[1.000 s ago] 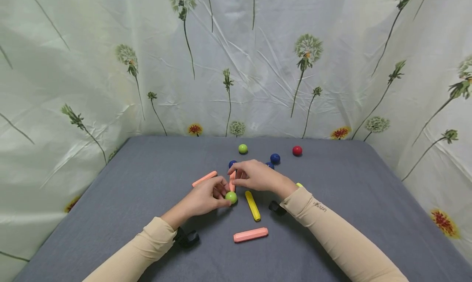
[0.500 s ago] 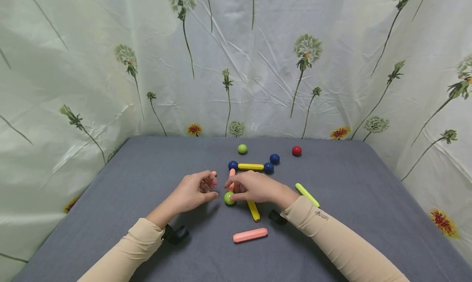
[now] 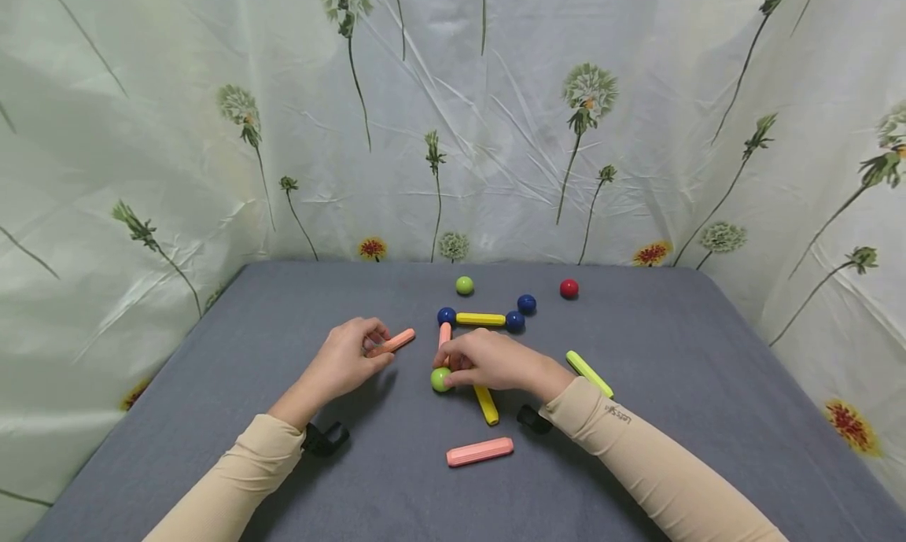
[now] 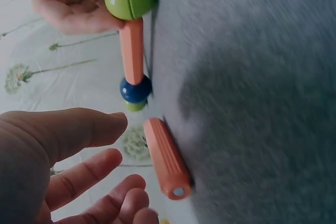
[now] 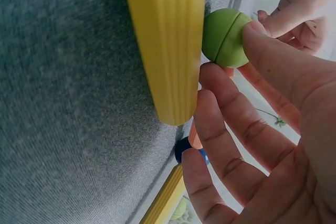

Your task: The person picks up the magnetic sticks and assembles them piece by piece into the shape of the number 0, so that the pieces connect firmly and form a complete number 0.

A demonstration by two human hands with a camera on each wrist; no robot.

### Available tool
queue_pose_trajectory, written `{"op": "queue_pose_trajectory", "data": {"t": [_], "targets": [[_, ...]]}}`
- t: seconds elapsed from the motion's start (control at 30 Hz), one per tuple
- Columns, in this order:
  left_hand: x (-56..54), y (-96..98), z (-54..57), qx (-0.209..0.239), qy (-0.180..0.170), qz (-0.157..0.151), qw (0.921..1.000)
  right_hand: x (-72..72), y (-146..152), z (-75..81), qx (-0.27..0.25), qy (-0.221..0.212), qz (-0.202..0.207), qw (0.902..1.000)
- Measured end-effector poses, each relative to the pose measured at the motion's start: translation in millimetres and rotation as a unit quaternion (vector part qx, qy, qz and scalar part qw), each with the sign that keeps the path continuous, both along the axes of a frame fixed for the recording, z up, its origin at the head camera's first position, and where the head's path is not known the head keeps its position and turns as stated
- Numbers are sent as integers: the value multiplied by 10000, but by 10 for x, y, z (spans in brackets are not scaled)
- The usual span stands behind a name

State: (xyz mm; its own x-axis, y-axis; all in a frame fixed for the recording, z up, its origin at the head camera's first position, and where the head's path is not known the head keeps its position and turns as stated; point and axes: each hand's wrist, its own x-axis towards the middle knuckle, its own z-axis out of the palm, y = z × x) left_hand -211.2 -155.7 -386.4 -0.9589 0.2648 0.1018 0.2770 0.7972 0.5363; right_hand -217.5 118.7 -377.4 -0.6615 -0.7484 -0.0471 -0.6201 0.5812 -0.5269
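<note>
Right hand [image 3: 488, 359] is pinching one of two green balls [image 3: 440, 380]; left of that ball, left hand [image 3: 347, 359], empty with fingers parted, is hovering beside one of three pink sticks [image 3: 400, 341].

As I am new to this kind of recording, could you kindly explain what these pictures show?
There is no robot, just a person's two bare hands. The wide picture comes from a camera worn on the head, looking forward and down; the other two come from cameras worn on the left and right wrists.

The right hand pinches a green ball at the end of a pink rod. That rod runs to a blue ball, which a yellow rod links to a second blue ball. The left hand, thumb and fingers apart, is beside a loose pink rod and does not appear to grip it.

Also on the grey surface lie a third blue ball, a red ball, another green ball, a lime rod, a second yellow rod and a third pink rod.
</note>
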Motion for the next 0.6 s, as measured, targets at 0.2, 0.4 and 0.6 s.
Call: {"op": "queue_pose_trajectory", "data": {"t": [0.2,0.4,0.6], "targets": [[-33,-49,-43,-195,-5,138,9997,-20,-5,-7,42,81,-13,10000],[-75,-92,-82,-283,-80,117,9995,-29,-16,10,99,121,-67,9999],[-89,-127,-130,-295,-152,63,9994,-29,-29,10,69,93,-12,9999]]}}
